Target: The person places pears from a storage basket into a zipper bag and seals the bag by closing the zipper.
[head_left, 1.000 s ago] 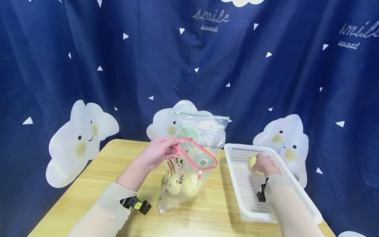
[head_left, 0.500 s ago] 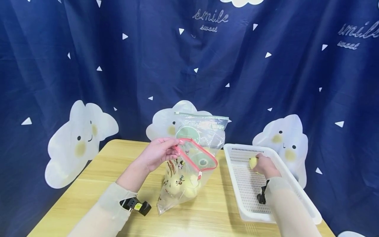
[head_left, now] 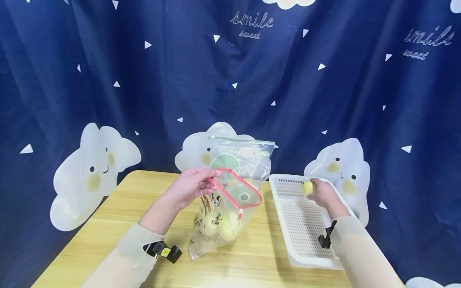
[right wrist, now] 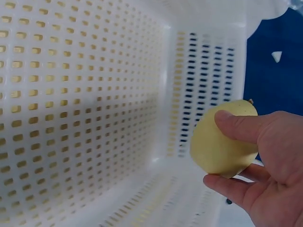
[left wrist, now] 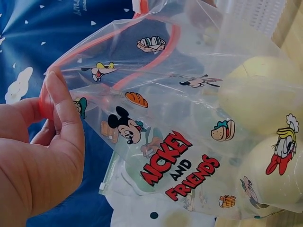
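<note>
My left hand (head_left: 192,186) pinches the red rim of a clear zip bag (head_left: 216,224), whose mouth gapes toward the right. Mickey prints cover the bag in the left wrist view, and several pale yellow round fruits (left wrist: 258,90) lie inside it. My right hand (head_left: 325,194) holds a pale yellow round fruit (right wrist: 220,142) with a short stem, thumb on one side and fingers on the other. The fruit is raised over the far end of a white perforated basket (head_left: 282,224); whether apple or pear I cannot tell. In the right wrist view the visible basket floor (right wrist: 85,113) is bare.
A second clear zip bag (head_left: 252,160) with a green top strip stands behind the red-rimmed one, also with yellowish contents low in it. Wooden tabletop (head_left: 144,192) extends around them. A dark blue curtain (head_left: 162,80) hangs behind the table.
My right hand has lifted the fruit up from the basket floor toward its far rim. The left hand keeps its grip on the bag's rim; the head view has shifted slightly.
</note>
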A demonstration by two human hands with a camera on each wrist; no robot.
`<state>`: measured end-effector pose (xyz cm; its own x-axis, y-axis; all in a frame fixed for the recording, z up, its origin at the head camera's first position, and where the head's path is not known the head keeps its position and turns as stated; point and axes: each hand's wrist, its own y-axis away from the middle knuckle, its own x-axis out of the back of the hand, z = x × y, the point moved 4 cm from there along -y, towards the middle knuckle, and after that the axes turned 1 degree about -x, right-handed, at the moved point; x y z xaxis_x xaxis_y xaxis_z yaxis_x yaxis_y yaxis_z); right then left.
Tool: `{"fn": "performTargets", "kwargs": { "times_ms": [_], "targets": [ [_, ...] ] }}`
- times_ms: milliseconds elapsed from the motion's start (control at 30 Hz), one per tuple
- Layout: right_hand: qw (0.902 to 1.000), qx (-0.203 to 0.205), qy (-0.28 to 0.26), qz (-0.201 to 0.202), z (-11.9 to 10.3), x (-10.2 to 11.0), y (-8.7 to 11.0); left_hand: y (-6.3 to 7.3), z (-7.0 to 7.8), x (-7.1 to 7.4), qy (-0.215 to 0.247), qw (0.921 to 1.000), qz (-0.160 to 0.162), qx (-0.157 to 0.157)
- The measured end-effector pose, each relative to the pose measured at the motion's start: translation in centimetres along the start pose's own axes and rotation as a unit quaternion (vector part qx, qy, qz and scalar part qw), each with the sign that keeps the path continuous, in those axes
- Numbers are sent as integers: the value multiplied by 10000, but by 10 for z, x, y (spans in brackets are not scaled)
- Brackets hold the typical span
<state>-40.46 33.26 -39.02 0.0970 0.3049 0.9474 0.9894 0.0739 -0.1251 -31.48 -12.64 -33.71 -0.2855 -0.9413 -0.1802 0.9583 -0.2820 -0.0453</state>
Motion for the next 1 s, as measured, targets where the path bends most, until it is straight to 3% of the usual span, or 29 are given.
{"fn": "performTargets", "kwargs": {
  "times_ms": [567, 667, 833, 1000],
  "targets": [
    [9927, 658, -643, 778, -38, 30, 24, 2, -4, 1, -118, 9999, -8, 19],
    [9875, 894, -766, 1043, -50, 35, 31, 1, -4, 0, -119, 9999, -16, 8],
    [9694, 1506, -939, 1698, -73, 43, 44, 1, -3, 0, -82, 10000, -31, -14],
    [9602, 1748, -1061, 1904, -96, 50, 56, 1, -2, -1, -55, 10000, -21, -20]
  ]
}}
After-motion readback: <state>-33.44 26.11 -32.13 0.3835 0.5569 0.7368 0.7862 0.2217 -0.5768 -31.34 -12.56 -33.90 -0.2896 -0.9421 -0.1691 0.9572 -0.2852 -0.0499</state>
